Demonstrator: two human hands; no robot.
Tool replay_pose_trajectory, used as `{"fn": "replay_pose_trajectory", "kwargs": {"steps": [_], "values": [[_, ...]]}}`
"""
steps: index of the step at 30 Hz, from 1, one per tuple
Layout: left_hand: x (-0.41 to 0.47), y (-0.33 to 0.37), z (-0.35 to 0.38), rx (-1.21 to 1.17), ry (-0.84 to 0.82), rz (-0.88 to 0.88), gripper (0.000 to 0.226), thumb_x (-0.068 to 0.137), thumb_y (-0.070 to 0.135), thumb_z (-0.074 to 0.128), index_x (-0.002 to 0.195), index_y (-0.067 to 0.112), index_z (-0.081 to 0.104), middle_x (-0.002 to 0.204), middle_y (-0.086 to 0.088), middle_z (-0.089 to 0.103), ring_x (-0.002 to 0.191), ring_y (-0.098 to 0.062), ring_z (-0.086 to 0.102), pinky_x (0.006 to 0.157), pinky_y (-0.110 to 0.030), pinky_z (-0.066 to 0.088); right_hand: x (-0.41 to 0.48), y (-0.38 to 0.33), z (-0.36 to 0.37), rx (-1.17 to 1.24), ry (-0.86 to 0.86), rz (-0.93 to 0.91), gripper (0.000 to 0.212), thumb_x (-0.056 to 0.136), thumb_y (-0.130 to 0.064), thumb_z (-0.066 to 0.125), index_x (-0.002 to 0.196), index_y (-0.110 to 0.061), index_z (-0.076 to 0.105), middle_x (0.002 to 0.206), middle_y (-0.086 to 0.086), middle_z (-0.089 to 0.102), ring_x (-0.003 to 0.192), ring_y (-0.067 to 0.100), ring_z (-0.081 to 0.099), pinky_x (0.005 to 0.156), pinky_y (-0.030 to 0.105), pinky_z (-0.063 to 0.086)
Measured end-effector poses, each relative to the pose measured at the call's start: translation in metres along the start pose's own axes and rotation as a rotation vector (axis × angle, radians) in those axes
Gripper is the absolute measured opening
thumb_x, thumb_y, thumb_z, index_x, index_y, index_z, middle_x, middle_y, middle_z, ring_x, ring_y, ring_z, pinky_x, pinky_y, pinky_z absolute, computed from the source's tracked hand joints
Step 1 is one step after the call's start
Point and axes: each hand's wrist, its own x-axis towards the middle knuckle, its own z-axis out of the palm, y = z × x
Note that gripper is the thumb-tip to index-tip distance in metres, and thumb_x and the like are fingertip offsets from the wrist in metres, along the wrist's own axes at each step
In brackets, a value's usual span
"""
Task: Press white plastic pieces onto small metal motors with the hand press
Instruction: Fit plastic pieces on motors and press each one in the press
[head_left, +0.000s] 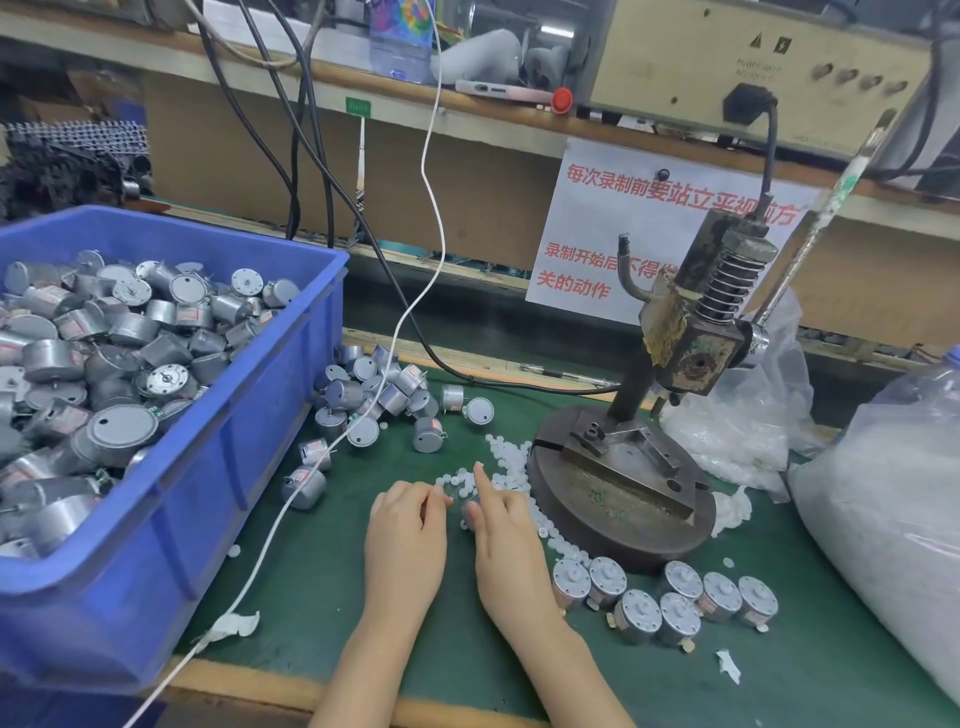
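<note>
Green mat (322, 597), cylindrical metal motors (571, 582), white discs (506, 457)

**Desk:** Where are the motors (384, 400)?

**Photographer:** They're squat silver cans. One heap (104, 338) fills the blue bin (249, 467), a loose pile lies on the green mat (467, 649) beside it, and a cluster (675, 603) stands shaft-up before the press.

**Desk:** And the plastic?

**Photographer:** Tiny white plastic pieces (498, 462) are scattered against the round base (613, 519) of the rusty hand press (691, 343). Its lever (831, 208) is raised and the ram is clear of the fixture.
</note>
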Motion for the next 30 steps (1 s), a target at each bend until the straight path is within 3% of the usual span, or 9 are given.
{"fn": "replay_pose_trajectory", "kwargs": {"steps": [6, 13, 21, 30], "values": [[0.0, 0.0003, -0.0018, -0.03, 0.009, -0.008, 0.026, 0.095, 0.009, 0.046, 0.078, 0.008, 0.066, 0.081, 0.001, 0.055, 0.087, -0.02, 0.046, 0.069, -0.022, 0.026, 0.0009, -0.0009, 0.0, -0.142, -0.033, -0.036, 0.053, 0.102, -0.025, 0.029, 0.149, -0.027, 0.005, 0.117, 0.003, 0.039, 0.102, 0.019, 0.047, 0.079, 0.021, 0.034], [0.0007, -0.0005, -0.0003, -0.033, 0.024, -0.009, 0.026, 0.094, 0.009, 0.047, 0.078, 0.006, 0.066, 0.083, -0.001, 0.058, 0.088, -0.021, 0.047, 0.069, -0.022, 0.026, 0.0014, 0.0029, -0.0003, 0.023, 0.011, 0.029, 0.049, 0.102, -0.025, 0.029, 0.148, -0.03, 0.012, 0.108, -0.001, 0.039, 0.09, 0.012, 0.043, 0.073, 0.017, 0.027], [0.0004, -0.0003, -0.0007, -0.019, 0.024, 0.0, 0.026, 0.094, 0.01, 0.046, 0.078, 0.007, 0.067, 0.082, 0.002, 0.056, 0.087, -0.019, 0.046, 0.069, -0.022, 0.026, 0.001, -0.0005, -0.0004, -0.035, 0.005, 0.006, 0.051, 0.102, -0.024, 0.031, 0.149, -0.029, 0.011, 0.113, 0.003, 0.041, 0.103, 0.017, 0.048, 0.088, 0.024, 0.037], [0.0026, -0.0007, -0.0021, -0.002, 0.01, 0.007, 0.027, 0.095, 0.01, 0.046, 0.078, 0.005, 0.066, 0.082, -0.002, 0.056, 0.086, -0.021, 0.047, 0.068, -0.024, 0.026, 0.0062, -0.0043, 0.0034, -0.372, -0.002, -0.037, 0.055, 0.103, -0.026, 0.029, 0.15, -0.023, 0.002, 0.117, 0.003, 0.035, 0.101, 0.02, 0.043, 0.068, 0.022, 0.027]]}}
